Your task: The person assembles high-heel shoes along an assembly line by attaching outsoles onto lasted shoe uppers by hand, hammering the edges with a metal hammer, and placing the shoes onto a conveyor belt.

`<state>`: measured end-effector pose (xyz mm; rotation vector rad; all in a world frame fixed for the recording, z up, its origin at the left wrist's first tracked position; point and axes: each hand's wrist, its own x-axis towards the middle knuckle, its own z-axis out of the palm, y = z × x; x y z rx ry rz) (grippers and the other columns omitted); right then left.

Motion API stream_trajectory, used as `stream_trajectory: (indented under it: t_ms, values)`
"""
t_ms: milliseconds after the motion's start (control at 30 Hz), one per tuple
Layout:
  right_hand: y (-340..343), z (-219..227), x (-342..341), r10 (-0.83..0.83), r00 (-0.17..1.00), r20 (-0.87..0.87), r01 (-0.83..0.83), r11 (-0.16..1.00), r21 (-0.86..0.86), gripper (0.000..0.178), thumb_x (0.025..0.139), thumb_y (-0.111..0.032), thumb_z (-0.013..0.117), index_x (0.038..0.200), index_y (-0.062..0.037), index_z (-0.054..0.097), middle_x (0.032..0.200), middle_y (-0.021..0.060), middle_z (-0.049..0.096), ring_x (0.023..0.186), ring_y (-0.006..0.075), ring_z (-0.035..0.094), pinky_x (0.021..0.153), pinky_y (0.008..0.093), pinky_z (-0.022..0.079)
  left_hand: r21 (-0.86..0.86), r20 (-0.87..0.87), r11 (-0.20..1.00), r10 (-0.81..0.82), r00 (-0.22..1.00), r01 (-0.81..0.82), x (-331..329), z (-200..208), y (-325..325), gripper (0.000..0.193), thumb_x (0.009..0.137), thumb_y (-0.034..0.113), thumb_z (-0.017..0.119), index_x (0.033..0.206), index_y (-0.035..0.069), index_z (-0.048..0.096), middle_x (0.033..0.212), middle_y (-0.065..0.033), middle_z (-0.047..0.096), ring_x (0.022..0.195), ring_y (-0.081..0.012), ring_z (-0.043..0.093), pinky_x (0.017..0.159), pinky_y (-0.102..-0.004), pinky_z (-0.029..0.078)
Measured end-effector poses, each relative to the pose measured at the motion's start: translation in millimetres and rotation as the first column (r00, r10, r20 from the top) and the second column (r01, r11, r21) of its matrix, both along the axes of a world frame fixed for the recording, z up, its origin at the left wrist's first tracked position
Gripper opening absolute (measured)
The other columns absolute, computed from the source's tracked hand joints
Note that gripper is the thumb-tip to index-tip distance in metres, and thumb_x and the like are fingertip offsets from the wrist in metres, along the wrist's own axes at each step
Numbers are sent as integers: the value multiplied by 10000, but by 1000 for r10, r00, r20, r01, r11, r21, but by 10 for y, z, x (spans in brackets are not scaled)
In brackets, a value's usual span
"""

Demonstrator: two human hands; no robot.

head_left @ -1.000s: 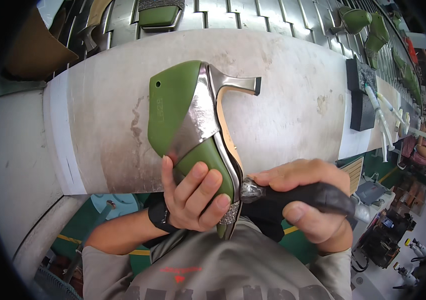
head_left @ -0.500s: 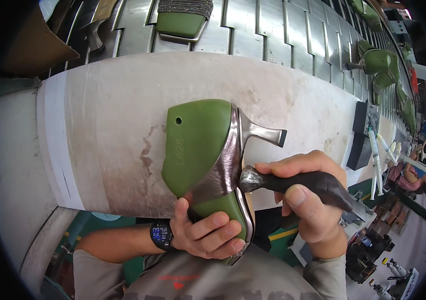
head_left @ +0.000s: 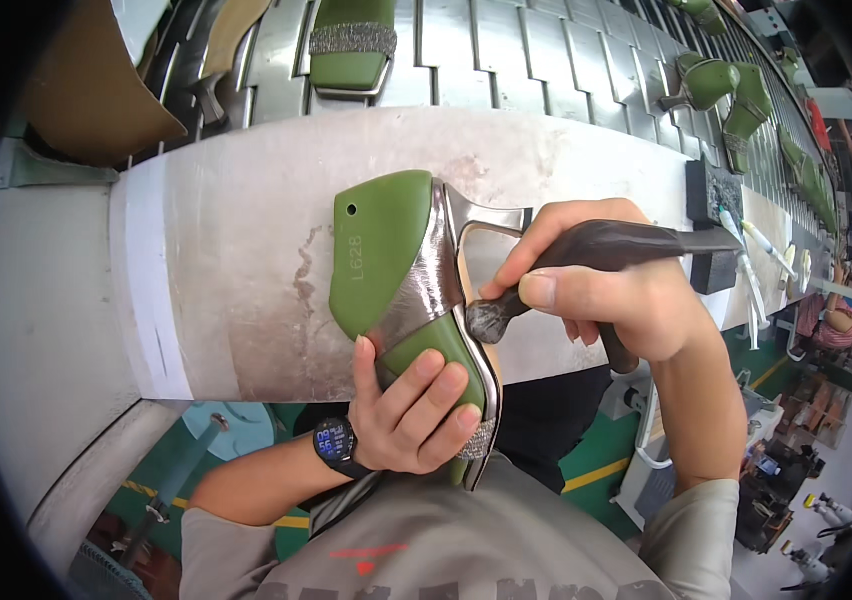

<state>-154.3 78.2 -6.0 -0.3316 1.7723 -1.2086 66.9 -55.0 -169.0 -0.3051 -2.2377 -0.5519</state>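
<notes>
A high-heeled sandal (head_left: 434, 262) with a shiny bronze strap lies on its side, built on a green shoe last (head_left: 378, 245). Its slim metallic heel (head_left: 491, 216) points to the right, and the toe is toward my body. My left hand (head_left: 411, 415) is wrapped round the forefoot, above a glittery toe strap (head_left: 479, 440). Closed round a dark shoemaker's hammer (head_left: 611, 245), my right hand (head_left: 636, 305) holds its rounded metal face against the sole edge near the arch. Part of the hammer's handle shows below the palm.
Under the shoe is a stained pale worktop (head_left: 246, 240). Beyond it runs a metal slat conveyor (head_left: 506, 60) carrying more lasted shoes (head_left: 351, 50). A dark block (head_left: 711, 210) and white brushes or tubes (head_left: 746, 270) stand at right, a brown cardboard piece (head_left: 96, 90) at upper left.
The shoe has shifted slightly up and left. My right hand has turned and risen, and the hammer's face now sits a little lower along the sole edge. Shoes on the conveyor have shifted in view.
</notes>
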Motion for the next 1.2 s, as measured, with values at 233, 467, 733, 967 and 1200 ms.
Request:
stream_trajectory:
  t_ms: [233,467,733,967,1200]
  values:
    - [304,-77,587,-262,963,-69,246,952,-183,275,945,-249,746,1022,15,753,717,3,646,540,58,546,500,229,451,-110,58,992,-55,997,61,17,36,-73,892,948,474,783,1558,15,323,1501,-275,472,1400,-465,517,1148,-814,295]
    - [826,22,1542,-798,551,-244,462,535,-707,357,999,-374,708,1090,-33,661,1131,278,748,653,153,679,642,254,574,-159,20,987,-26,999,29,-28,103,-138,850,956,482,766,1526,10,348,1508,-287,473,1409,-471,506,1174,-764,320]
    - [514,-114,1221,-507,849,-148,440,835,-331,220,975,-94,712,1147,43,708,1022,93,774,836,85,679,739,241,539,-89,11,996,-5,1000,6,-96,111,-91,863,932,468,796,1522,10,364,1522,-295,466,1408,-476,509,1203,-729,301]
    - [792,78,1817,-886,446,-128,334,298,-894,424,1005,-338,659,1173,46,601,1198,313,708,634,183,654,662,306,568,-93,-9,996,12,1000,-13,-63,154,-35,825,952,484,771,1510,26,373,1514,-298,476,1402,-484,516,1202,-730,298]
    - [510,-120,1587,-517,848,-113,440,807,-394,284,917,-60,714,1153,91,670,1155,232,766,1070,256,740,972,356,566,48,-3,997,58,998,-57,-70,174,-56,429,1017,96,631,1421,71,489,1479,-218,574,1365,-410,592,1196,-727,307]
